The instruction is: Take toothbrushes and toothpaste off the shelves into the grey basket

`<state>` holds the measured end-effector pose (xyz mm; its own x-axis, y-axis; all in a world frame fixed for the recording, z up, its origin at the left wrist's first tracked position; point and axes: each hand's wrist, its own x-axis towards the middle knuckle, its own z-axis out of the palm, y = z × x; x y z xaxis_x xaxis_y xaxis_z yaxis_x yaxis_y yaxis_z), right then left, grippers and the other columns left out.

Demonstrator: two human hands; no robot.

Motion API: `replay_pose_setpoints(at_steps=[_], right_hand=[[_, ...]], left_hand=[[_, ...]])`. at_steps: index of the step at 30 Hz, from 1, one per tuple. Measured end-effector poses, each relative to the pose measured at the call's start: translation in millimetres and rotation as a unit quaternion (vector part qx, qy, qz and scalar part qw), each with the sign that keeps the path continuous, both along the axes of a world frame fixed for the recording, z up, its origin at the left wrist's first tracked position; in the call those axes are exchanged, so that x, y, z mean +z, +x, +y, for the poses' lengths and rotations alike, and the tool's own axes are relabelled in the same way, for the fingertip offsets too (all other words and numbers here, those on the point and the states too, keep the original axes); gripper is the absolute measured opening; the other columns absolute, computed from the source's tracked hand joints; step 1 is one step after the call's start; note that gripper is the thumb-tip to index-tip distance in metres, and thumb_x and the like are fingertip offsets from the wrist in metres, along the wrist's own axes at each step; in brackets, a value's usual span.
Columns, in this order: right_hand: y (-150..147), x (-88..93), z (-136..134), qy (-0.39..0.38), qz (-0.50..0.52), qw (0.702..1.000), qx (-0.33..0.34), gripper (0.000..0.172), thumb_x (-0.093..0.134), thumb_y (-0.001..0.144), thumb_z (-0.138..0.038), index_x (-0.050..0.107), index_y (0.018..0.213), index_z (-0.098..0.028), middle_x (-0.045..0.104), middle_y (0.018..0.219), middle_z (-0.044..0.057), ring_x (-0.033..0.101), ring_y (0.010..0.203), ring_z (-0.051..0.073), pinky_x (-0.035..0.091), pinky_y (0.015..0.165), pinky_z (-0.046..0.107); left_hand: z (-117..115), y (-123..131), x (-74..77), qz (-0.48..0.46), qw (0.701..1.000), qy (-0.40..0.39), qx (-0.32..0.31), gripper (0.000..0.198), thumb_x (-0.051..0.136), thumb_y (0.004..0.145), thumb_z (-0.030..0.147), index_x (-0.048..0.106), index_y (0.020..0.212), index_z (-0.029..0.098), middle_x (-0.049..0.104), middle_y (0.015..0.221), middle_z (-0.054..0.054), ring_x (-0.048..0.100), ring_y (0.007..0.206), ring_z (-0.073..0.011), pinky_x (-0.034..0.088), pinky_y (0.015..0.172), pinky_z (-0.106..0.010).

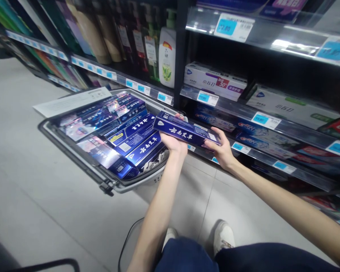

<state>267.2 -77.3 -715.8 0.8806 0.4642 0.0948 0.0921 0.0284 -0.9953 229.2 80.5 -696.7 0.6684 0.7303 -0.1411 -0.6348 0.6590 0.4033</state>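
Note:
Between my two hands is a long dark blue toothpaste box [184,130] with white lettering, tilted slightly down to the right. My left hand [174,142] supports it from below near its left end, with fingertips showing behind the far side. My right hand [221,147] grips the right end between thumb and fingers. Just left of the box, a grey basket [121,187] holds several blue toothpaste boxes [140,130] lying side by side, some with shiny lids. A white sheet [73,102] lies across the basket's far left corner.
Shelves on the right carry white toothpaste boxes [215,81], blue-and-white boxes [255,132] and blue price tags [208,98]. Pump bottles [167,56] stand on the shelf behind the basket. A black cable [126,241] lies on the tiled floor near my shoes [223,234].

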Motion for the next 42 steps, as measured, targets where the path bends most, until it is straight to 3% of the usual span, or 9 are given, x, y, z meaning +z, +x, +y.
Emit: replay_pose_setpoints(at_steps=[3, 6, 12, 16, 19, 27, 32, 38, 42], right_hand=[[2.5, 3.6, 2.6, 0.058, 0.215, 0.974, 0.032, 0.043, 0.075, 0.076, -0.053, 0.058, 0.105, -0.025, 0.060, 0.083, -0.001, 0.054, 0.058, 0.012, 0.037, 0.043, 0.021], [6.1, 5.3, 2.0, 0.048, 0.326, 0.942, 0.058, 0.042, 0.062, 0.084, -0.062, 0.056, 0.086, -0.020, 0.057, 0.069, 0.001, 0.036, 0.044, 0.007, 0.025, 0.037, 0.018], [8.1, 4.5, -1.6, -0.027, 0.424, 0.902, 0.082, 0.048, 0.048, 0.091, -0.063, 0.061, 0.097, -0.017, 0.068, 0.079, 0.011, 0.037, 0.042, 0.007, 0.033, 0.037, 0.019], [8.0, 5.4, -2.0, -0.025, 0.391, 0.918, 0.065, 0.039, 0.054, 0.091, -0.057, 0.062, 0.101, -0.020, 0.067, 0.077, 0.006, 0.054, 0.049, 0.013, 0.052, 0.049, 0.027], [11.0, 3.6, -2.3, -0.029, 0.353, 0.935, 0.020, 0.034, 0.060, 0.090, -0.053, 0.062, 0.106, -0.023, 0.068, 0.083, 0.004, 0.066, 0.063, 0.017, 0.052, 0.054, 0.026], [18.1, -6.1, -3.7, -0.049, 0.260, 0.964, -0.004, 0.045, 0.065, 0.083, -0.062, 0.064, 0.106, -0.023, 0.070, 0.097, 0.006, 0.065, 0.080, 0.018, 0.050, 0.062, 0.027], [20.3, -1.0, -6.4, -0.192, -0.063, 0.978, -0.045, 0.048, 0.052, 0.088, -0.066, 0.066, 0.090, -0.020, 0.069, 0.098, 0.005, 0.061, 0.097, 0.023, 0.046, 0.091, 0.036], [22.4, 29.9, -13.4, -0.293, -0.220, 0.915, 0.171, 0.048, 0.061, 0.087, -0.055, 0.057, 0.122, -0.022, 0.069, 0.101, 0.005, 0.064, 0.088, 0.022, 0.050, 0.084, 0.037], [36.8, 44.2, -19.6, -0.310, -0.229, 0.892, 0.236, 0.054, 0.074, 0.079, -0.046, 0.055, 0.124, -0.022, 0.068, 0.112, 0.007, 0.067, 0.094, 0.024, 0.053, 0.084, 0.039]], left_hand=[[-1.3, -0.4, -0.2, -0.033, 0.999, 0.012, 0.010, 0.054, 0.025, 0.100, 0.049, 0.063, 0.126, 0.020, 0.066, 0.129, -0.009, 0.061, 0.123, -0.0231, 0.049, 0.105, -0.038], [-2.0, -0.6, -0.8, -0.024, 0.998, 0.039, 0.038, 0.049, 0.028, 0.102, 0.046, 0.058, 0.133, 0.022, 0.063, 0.135, -0.007, 0.055, 0.130, -0.0198, 0.045, 0.109, -0.034], [-0.7, 1.8, -3.6, -0.021, 0.997, 0.051, 0.047, 0.058, 0.042, 0.096, 0.064, 0.057, 0.135, 0.024, 0.058, 0.142, -0.007, 0.053, 0.134, -0.0213, 0.042, 0.113, -0.034], [-2.9, 5.5, -7.9, -0.012, 0.998, 0.038, 0.053, 0.048, 0.059, 0.093, 0.054, 0.059, 0.130, 0.024, 0.060, 0.138, -0.008, 0.055, 0.131, -0.0209, 0.043, 0.112, -0.035], [-5.2, 8.0, -9.5, -0.027, 0.997, 0.030, 0.059, 0.041, 0.060, 0.093, 0.051, 0.061, 0.122, 0.021, 0.065, 0.129, -0.009, 0.060, 0.125, -0.0218, 0.045, 0.109, -0.037], [-5.1, 6.3, -8.0, -0.035, 0.997, -0.010, 0.064, 0.032, 0.060, 0.095, 0.046, 0.064, 0.108, 0.017, 0.070, 0.115, -0.009, 0.065, 0.114, -0.0208, 0.045, 0.106, -0.038], [-3.0, 7.8, -11.2, -0.033, 0.997, -0.024, 0.058, 0.033, 0.059, 0.095, 0.045, 0.065, 0.109, 0.017, 0.070, 0.114, -0.010, 0.065, 0.114, -0.0219, 0.043, 0.108, -0.040], [-2.3, 8.3, -8.8, -0.025, 0.995, -0.073, 0.061, 0.035, 0.054, 0.097, 0.049, 0.067, 0.107, 0.018, 0.070, 0.116, -0.010, 0.064, 0.117, -0.0233, 0.042, 0.110, -0.042], [-1.3, 7.5, -6.5, -0.025, 0.992, -0.095, 0.081, 0.029, 0.054, 0.098, 0.043, 0.067, 0.106, 0.019, 0.071, 0.113, -0.008, 0.064, 0.116, -0.0216, 0.045, 0.108, -0.039]])
